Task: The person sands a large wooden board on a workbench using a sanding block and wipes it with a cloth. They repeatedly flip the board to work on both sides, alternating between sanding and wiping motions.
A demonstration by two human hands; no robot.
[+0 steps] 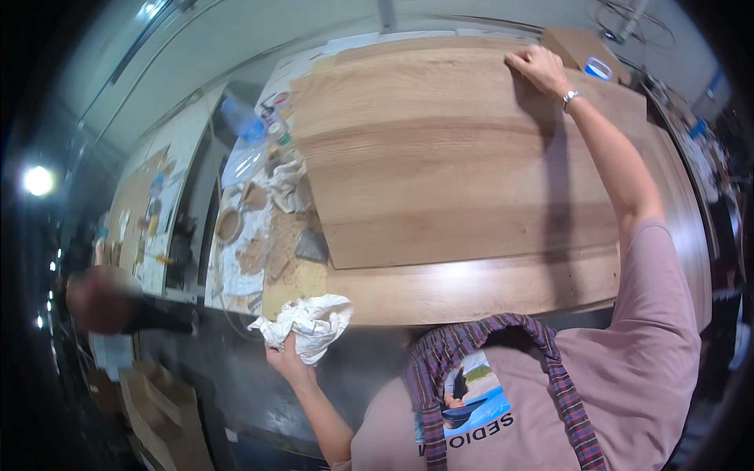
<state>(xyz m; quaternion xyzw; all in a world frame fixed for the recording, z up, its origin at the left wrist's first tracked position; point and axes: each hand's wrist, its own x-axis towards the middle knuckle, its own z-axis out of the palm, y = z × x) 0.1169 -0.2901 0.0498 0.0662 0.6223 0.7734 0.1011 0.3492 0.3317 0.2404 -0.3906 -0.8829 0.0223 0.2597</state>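
A large wood-grain panel (436,171) lies on top of other wood-grain boards (471,285) on the workbench before me. My right hand (539,68) is stretched out to its far edge, fingers curled over that edge; the fingertips are hidden. In my left hand (288,356) is a crumpled white cloth (315,321), held in front of the bench's near left corner. The cloth hangs apart from the panel.
Left of the panel are a second rag (287,182), a round bowl (229,226), a dark grey block (311,246) and a plastic bottle (241,118). A cardboard box (574,50) stands behind the panel. Another person (106,300) is near the left-hand bench (191,141).
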